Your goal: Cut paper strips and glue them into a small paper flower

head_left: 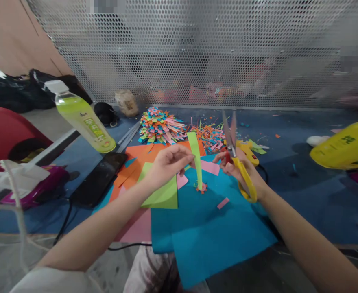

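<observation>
Pinched between the fingers of my left hand (pixel 174 162) is a light green paper strip (pixel 196 158), held upright. My right hand (pixel 238 162) is closed around a pair of scissors (pixel 231 136) with yellow and red handles; the blades point up and stand apart. Below the strip, a small orange-and-pink paper gear shape (pixel 202 187) lies on the blue paper sheets (pixel 215 228). A short pink strip (pixel 223 203) rests nearby. Under my left wrist there is a square of green paper (pixel 163 197), with orange paper (pixel 136 156) beyond it.
Behind the sheets sit a pile of finished fringed paper pieces (pixel 160 126) and a heap of thin scraps (pixel 208 134). On the left are a green drink bottle (pixel 83 116) and a black phone (pixel 96 181). A yellow package (pixel 345 148) lies at right. Perforated metal (pixel 197 53) closes off the back.
</observation>
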The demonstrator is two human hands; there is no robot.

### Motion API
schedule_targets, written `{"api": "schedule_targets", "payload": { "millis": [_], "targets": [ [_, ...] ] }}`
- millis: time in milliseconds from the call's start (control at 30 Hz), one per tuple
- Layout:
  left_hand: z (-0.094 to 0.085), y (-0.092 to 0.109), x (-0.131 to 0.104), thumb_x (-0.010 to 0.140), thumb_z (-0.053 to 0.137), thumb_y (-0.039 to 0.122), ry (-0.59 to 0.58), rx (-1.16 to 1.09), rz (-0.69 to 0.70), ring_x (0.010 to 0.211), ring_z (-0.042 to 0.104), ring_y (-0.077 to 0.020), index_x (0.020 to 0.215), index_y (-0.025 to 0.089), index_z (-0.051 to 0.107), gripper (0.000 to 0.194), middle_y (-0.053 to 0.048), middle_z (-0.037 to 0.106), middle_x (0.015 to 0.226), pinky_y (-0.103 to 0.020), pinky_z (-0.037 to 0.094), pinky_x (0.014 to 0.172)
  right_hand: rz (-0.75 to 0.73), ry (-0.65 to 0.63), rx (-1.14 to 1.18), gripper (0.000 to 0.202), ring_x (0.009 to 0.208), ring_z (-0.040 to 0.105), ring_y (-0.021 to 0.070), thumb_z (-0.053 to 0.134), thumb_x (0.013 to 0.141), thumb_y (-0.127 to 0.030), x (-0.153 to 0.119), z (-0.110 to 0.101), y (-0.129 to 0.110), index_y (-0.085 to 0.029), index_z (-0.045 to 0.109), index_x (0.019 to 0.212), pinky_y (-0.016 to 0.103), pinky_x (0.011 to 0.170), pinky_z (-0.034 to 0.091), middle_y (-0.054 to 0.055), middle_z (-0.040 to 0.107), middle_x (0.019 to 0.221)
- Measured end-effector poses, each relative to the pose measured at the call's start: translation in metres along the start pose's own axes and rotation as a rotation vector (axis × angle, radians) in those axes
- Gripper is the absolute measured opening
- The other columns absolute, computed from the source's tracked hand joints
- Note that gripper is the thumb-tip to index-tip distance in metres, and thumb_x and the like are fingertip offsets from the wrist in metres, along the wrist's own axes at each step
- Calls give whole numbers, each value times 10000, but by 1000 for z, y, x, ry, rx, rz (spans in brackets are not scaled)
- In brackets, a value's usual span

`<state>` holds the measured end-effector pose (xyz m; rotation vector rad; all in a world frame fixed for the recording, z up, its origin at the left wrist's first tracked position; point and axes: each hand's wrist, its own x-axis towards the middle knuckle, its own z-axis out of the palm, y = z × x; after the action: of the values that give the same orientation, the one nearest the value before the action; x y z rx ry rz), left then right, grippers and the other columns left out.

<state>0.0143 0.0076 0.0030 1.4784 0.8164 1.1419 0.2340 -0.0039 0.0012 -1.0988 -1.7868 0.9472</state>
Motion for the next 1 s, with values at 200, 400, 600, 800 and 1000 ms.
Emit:
{"api": "schedule_targets", "payload": {
  "millis": [200, 400, 600, 800, 1000],
  "targets": [
    [0, 7, 1, 735, 673, 267, 203, -147, 112, 429, 483, -41, 734, 164, 572, 145, 31, 574, 588, -152, 381, 360, 83, -182, -121, 269, 733, 513, 164, 562, 795, -380, -5, 5, 1, -220, 383, 916, 314, 642, 444, 27, 524, 887],
    [-2, 10, -3, 736, 670, 251, 258, -168, 162, 477, 539, -67, 748, 164, 607, 108, 9, 611, 609, -157, 374, 349, 141, -312, -59, 286, 722, 507, 162, 542, 810, -438, -11, 7, 2, -226, 367, 888, 302, 591, 439, 4, 505, 805],
    [-3, 11, -3, 728, 676, 225, 315, -132, 182, 515, 580, -84, 742, 155, 636, 81, -3, 637, 604, -153, 384, 348, 134, -351, -22, 242, 668, 544, 141, 561, 814, -404, -12, 9, 2, -233, 402, 873, 268, 499, 440, 6, 561, 822],
    [-1, 12, -5, 718, 678, 238, 358, -75, 165, 504, 601, -101, 723, 137, 644, 107, -17, 651, 591, -159, 379, 332, 144, -334, -9, 275, 643, 550, 140, 598, 792, -374, -12, 13, 11, -237, 430, 960, 253, 473, 438, 5, 580, 812],
    [1, 15, -8, 716, 682, 244, 400, -12, 172, 530, 637, -126, 726, 139, 653, 110, -25, 671, 614, -163, 382, 323, 219, -340, -18, 296, 682, 567, 150, 565, 813, -416, -13, 13, -1, -229, 430, 998, 254, 484, 454, 16, 593, 830]
  ]
}}
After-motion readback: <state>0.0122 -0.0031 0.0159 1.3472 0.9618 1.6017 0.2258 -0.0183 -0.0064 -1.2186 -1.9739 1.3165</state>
